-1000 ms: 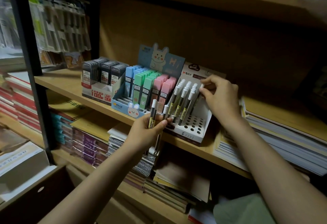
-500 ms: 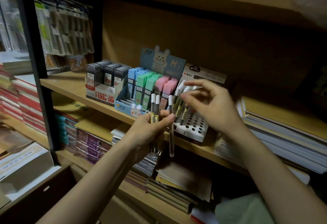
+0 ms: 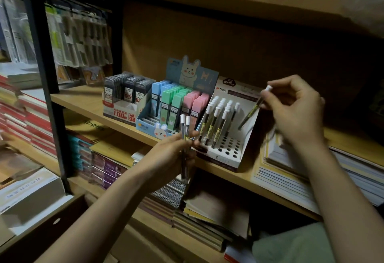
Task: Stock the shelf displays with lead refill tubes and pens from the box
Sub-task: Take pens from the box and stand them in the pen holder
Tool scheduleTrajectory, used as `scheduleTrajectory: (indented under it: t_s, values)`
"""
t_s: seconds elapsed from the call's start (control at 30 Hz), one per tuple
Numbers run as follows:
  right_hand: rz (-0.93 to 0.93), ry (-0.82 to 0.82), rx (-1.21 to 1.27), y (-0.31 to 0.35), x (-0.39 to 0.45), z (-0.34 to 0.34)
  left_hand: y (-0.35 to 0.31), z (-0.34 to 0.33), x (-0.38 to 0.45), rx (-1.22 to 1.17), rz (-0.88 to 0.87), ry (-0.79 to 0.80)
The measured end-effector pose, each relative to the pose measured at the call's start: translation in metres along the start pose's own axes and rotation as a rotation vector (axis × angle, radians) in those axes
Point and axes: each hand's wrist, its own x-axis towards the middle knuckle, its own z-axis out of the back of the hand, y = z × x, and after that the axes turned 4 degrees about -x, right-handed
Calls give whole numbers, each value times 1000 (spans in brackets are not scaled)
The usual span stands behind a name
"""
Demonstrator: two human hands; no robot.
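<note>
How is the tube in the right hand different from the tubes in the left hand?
The right hand pinches one tube, while the left hand grips two tubes together. The single tube tilts over the white holed display; the two tubes stand nearly upright, in front of the shelf edge. The single tube is held near its cap; the two tubes are held around their middles. All have white caps and slim dark bodies.
</note>
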Motion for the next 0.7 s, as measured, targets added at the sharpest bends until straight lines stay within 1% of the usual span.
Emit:
scheduleTrajectory:
  t_s: [0.1,0.23,0.4,0.7]
  values:
    - [65,-20,-72,-5,-5,-12,7,5,2,53,-28,22]
    - [121,49,-110,-7,-6,-27,12,9,4,212,-101,51]
    - [120,57,-156,-12,-5,-33,19,10,3,448,-192,-30]
    - [74,93,-175,-14,-3,-32,21,10,6,465,-217,-52]
